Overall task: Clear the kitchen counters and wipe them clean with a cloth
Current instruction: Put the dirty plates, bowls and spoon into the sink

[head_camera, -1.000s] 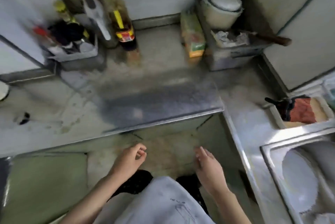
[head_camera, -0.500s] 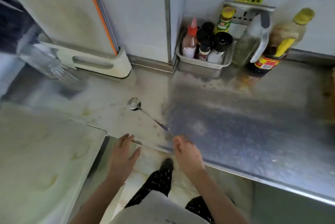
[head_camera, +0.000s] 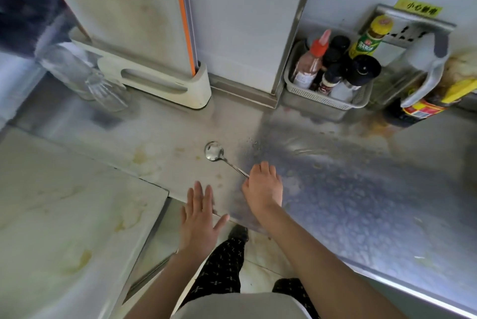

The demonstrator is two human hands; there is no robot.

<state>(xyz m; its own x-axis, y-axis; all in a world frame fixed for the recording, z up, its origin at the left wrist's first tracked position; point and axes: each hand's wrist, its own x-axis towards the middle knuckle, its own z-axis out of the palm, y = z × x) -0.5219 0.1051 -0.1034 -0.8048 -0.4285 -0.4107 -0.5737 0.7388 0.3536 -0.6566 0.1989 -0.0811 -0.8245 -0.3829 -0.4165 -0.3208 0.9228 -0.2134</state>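
Note:
A metal spoon (head_camera: 215,152) lies on the stained steel counter (head_camera: 348,189), bowl pointing away from me. My right hand (head_camera: 262,188) is over the end of its handle, fingers curled down around it. My left hand (head_camera: 200,218) hovers flat with fingers spread over the counter's front edge, holding nothing. No cloth is in view.
A perforated basket of spice bottles (head_camera: 330,78) stands at the back wall, oil bottles (head_camera: 423,96) to its right. Clear glasses (head_camera: 100,86) and a white cutting-board holder (head_camera: 154,81) sit back left. A stained white surface (head_camera: 64,215) adjoins on the left.
The view swung left from the corner by the sink to this stretch of counter. Both hands rose from below the edge; my right hand reached the spoon's handle.

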